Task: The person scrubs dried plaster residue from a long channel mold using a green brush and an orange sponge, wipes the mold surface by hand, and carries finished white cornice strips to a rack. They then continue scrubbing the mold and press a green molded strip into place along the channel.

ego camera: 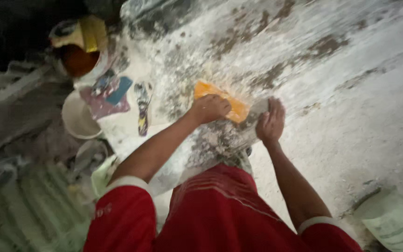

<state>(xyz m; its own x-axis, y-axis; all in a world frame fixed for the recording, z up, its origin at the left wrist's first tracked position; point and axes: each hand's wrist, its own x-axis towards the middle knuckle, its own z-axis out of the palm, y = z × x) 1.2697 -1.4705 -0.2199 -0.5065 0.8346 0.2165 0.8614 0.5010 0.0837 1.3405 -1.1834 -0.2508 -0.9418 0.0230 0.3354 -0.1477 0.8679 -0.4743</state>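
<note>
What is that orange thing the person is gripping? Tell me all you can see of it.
The orange tool is a flat, oblong piece, bright orange-yellow, looking like plastic or sponge; the blur hides which. It lies slanted against a pale, plaster-smeared surface. The left hand grips its middle from below, covering part of it, so only its two ends show. The right hand rests just beside its lower end, on a grey patch; whether it touches the tool is unclear.

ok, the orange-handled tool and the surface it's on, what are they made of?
Tool: the orange handle, gripped by the left hand, looks like smooth plastic; the grey blade under the right hand is probably metal. Surface: matte, patchy white-grey, likely plaster or cement.
</note>
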